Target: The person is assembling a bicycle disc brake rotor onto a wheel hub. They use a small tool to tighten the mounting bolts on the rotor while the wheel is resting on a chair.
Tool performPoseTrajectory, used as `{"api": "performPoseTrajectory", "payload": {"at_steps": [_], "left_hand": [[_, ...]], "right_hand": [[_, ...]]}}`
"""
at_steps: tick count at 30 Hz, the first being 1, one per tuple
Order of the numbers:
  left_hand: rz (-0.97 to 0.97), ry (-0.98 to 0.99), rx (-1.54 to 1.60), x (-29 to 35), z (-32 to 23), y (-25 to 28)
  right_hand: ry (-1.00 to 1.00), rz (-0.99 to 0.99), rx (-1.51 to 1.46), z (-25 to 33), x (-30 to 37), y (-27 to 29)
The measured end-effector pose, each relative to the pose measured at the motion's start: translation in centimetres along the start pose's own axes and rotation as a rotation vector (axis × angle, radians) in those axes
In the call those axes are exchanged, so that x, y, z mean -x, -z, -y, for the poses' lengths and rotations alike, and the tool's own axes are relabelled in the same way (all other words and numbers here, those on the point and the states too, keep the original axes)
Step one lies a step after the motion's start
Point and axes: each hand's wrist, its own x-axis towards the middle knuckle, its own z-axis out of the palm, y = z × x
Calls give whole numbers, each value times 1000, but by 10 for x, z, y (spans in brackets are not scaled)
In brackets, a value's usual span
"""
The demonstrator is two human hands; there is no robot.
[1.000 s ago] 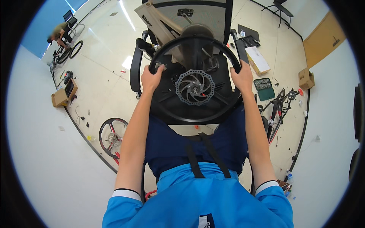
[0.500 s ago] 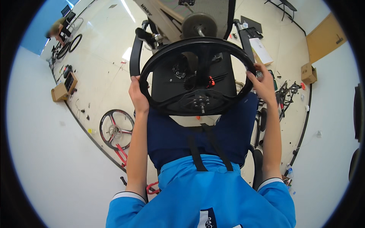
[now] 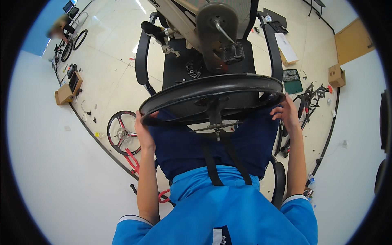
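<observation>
A black spoked bicycle wheel [image 3: 212, 85], with no tyre on its rim, is held over my lap, tilted so that it shows almost edge-on. Its axle end points toward me. My left hand [image 3: 143, 132] grips the rim at the left, its thumb on the inner side. At the right end of the rim, my right hand [image 3: 289, 114] holds it loosely; some fingers curl below the rim, a little apart from it. Beyond the wheel stands a black office chair [image 3: 173, 69] with small metal parts [image 3: 194, 70] on its seat.
A pale bicycle frame with a crank and pedal [image 3: 233, 53] rests over the chair. A red-trimmed wheel [image 3: 122, 132] lies at left, near an open cardboard box [image 3: 65, 97]. At right are a green case [image 3: 292, 86], bike parts [image 3: 308, 100] and a carton [image 3: 337, 76]. Another person [image 3: 61, 28] works far left.
The wheel has tipped from facing me to nearly edge-on and come lower, toward my lap. Both hands have lowered with it, and the right fingers have loosened. The view has shifted slightly.
</observation>
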Motion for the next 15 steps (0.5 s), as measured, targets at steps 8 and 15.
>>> {"api": "performPoseTrajectory", "payload": {"at_steps": [8,15], "left_hand": [[-157,-108,167,-20,7,-17],[-202,-64,54,-90,5,-63]], "right_hand": [[108,22,82,-2,-21,-23],[112,-173,157,-6,-50,-41]]}}
